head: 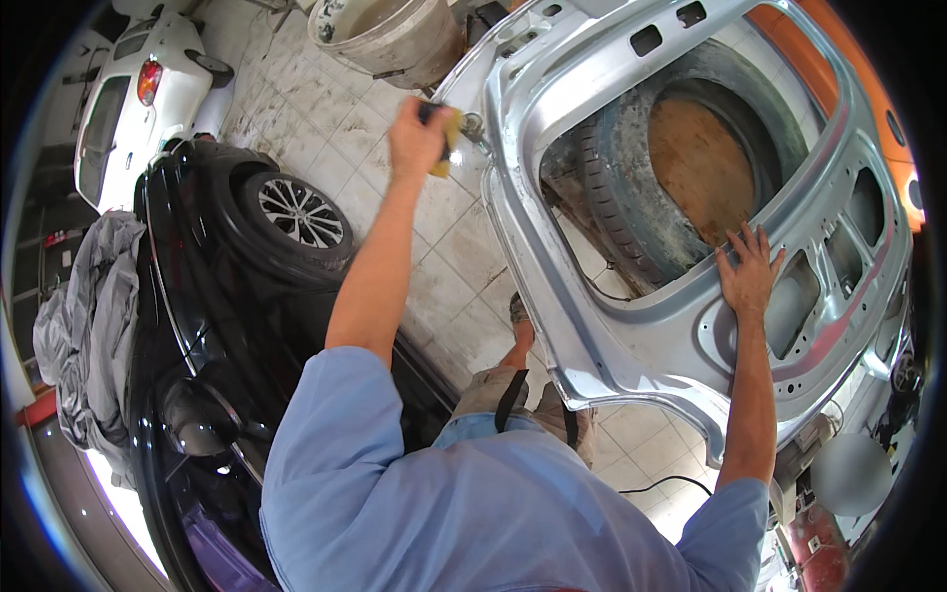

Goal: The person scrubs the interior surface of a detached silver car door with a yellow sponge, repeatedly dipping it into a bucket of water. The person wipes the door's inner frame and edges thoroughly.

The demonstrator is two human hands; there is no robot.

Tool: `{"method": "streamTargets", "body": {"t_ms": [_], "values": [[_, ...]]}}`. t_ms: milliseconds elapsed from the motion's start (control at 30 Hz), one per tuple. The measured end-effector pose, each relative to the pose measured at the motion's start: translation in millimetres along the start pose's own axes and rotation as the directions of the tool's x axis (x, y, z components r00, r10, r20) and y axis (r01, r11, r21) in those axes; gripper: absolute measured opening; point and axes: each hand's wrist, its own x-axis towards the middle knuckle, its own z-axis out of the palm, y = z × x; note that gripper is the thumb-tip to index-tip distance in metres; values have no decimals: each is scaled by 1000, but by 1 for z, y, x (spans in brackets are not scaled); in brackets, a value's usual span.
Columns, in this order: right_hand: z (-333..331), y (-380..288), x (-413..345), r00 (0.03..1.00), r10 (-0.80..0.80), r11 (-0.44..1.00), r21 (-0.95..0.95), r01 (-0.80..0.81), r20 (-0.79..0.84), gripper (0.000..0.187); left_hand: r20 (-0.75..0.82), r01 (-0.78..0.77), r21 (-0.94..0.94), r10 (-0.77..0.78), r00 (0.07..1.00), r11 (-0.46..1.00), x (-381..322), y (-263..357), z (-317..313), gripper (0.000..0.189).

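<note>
A silver-grey car door shell (pixel 644 333), with a large window opening and a pink-red streak on its inner panel, fills the right side. My left hand (pixel 419 139) is shut on a black and yellow pad (pixel 450 140), held near the door's left edge by a round metal fitting (pixel 471 124). Whether the pad touches the door, I cannot tell. With fingers spread, my right hand (pixel 749 272) rests flat on the panel just below the window opening. Through that opening shows a worn, dusty tyre (pixel 614 185) with a brown disc-like surface (pixel 699 163) inside its ring.
A black car (pixel 296 311) stands close on my left, with a grey crumpled cover (pixel 96 318) beyond it. A white car (pixel 148 96) is further off. A dirty bucket (pixel 392 44) stands on the stained tiled floor (pixel 444 274). Orange bodywork (pixel 806 52) lies behind the door.
</note>
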Motion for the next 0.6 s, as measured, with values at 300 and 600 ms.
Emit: {"method": "streamTargets", "body": {"t_ms": [300,600], "values": [[3,3,-1,1000,-6,1000,9,6,2,46,-223,-640,323,714,664,697,79,50,-45,21],[0,2,-1,1000,-2,1000,17,2,-9,45,97,-811,188,812,576,554,29,44,-6,42]]}}
